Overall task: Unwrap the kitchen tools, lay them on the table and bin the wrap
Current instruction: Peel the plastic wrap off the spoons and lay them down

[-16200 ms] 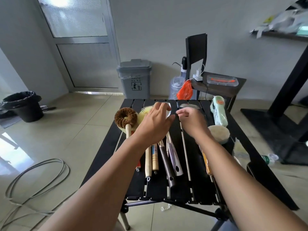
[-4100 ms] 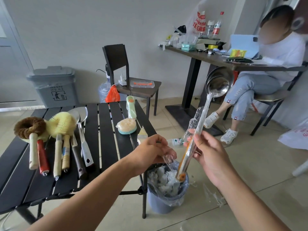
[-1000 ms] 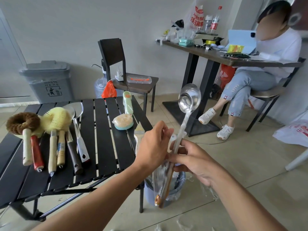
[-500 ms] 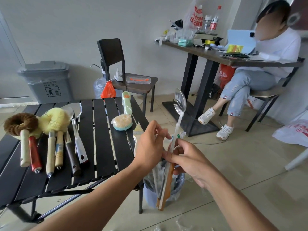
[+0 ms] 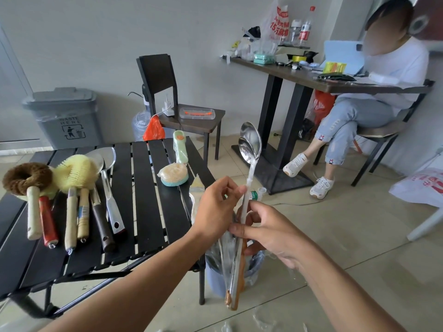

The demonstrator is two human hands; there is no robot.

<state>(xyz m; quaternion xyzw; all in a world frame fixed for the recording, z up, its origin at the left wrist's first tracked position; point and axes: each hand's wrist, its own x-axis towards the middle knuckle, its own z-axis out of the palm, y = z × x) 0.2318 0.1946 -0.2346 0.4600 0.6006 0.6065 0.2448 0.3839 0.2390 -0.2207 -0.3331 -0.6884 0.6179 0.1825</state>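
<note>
Where the hands meet: low in the middle of the view, above a small blue bin (image 5: 212,279) that stands on the floor by the table's near right corner.
Right hand (image 5: 271,232): its forearm enters from the lower right. The thumb lies across the front and the fingers curl behind, clamped on the ladle's shaft just above the wooden grip.
Left hand (image 5: 215,207): its forearm enters from the lower left, with the back of the hand toward the camera. Thumb and forefinger tips are closed on the film-covered shaft, just above the right hand.
Ladle (image 5: 245,204): it is held in the air, close to upright. Its long axis leans a little, with the steel bowl up and away and the wooden end down toward the camera in front of the bin.
Wrap (image 5: 224,257): clear film hangs loose beside the wooden grip below both hands, and a whitish sleeve shows on the neck under the bowl.
Table (image 5: 143,200): black and slatted, to the left of the hands.
Brown brush (image 5: 26,178), yellow brush (image 5: 76,171), spatula (image 5: 110,188): they lie side by side at the table's left end, heads away and handles toward the camera, among other handled tools.
Round scrubber (image 5: 173,174): on the far right slats, just in front of a green-handled tool (image 5: 180,147).
Grey waste bin (image 5: 64,116): against the back wall, beyond the table.
Dark chair (image 5: 158,77): right of the grey bin.
Seated person (image 5: 383,92): far right, at a cluttered high table (image 5: 311,77).
</note>
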